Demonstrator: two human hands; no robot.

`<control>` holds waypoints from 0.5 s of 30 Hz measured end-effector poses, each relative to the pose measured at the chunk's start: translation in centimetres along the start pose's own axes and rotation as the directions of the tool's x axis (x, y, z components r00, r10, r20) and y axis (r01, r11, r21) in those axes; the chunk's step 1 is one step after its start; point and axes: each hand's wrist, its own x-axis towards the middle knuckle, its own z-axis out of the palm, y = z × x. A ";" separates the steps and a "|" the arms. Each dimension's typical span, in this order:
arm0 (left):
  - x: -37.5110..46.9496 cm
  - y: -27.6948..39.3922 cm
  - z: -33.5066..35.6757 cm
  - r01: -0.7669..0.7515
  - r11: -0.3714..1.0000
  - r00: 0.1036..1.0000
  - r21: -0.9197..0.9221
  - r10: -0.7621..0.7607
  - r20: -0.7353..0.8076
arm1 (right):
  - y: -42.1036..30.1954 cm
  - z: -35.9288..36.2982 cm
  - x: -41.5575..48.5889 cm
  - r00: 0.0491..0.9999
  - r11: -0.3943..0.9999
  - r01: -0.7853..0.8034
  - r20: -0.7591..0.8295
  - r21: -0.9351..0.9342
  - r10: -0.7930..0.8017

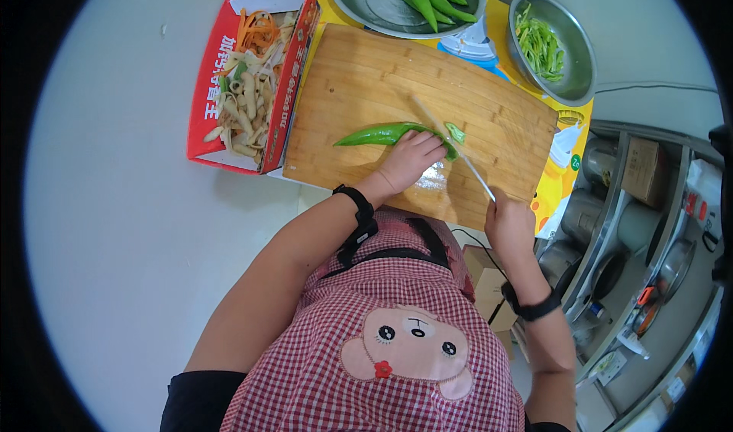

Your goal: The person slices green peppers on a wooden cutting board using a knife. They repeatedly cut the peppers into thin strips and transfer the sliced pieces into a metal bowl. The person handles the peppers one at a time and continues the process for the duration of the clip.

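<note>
A long green pepper (372, 134) lies across the wooden cutting board (355, 77), its pointed end to the left. My left hand (413, 160) presses on its wider right part, fingers bent over it. In my right hand (509, 220) is the handle of a knife (472, 167), its narrow blade slanting up and left across the pepper's right end. A small cut piece of green pepper (455, 133) lies just right of the blade. The knife's handle is mostly hidden by my fingers.
Left of the board stands a red cardboard box (200, 97) of vegetable peelings. Beyond the board are a metal bowl (366, 8) with whole green peppers and, at right, another metal bowl (581, 59) with sliced green pepper. A shelf rack (607, 203) with pots stands at right.
</note>
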 end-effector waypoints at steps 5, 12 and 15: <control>0.0 -0.2 0.2 -0.032 0.999 0.999 -0.018 0.031 -0.040 | -0.5 0.3 -1.1 0.996 0.998 -0.048 0.072 -0.034 0.050; 0.0 0.3 -0.1 0.013 0.999 1.000 -0.041 -0.013 0.001 | -2.7 5.0 5.4 0.996 0.992 -0.012 -0.091 0.124 0.024; 0.1 0.0 -0.3 -0.009 0.999 1.000 -0.041 0.009 0.003 | -2.2 2.7 4.5 0.996 0.992 -0.053 -0.067 0.111 0.060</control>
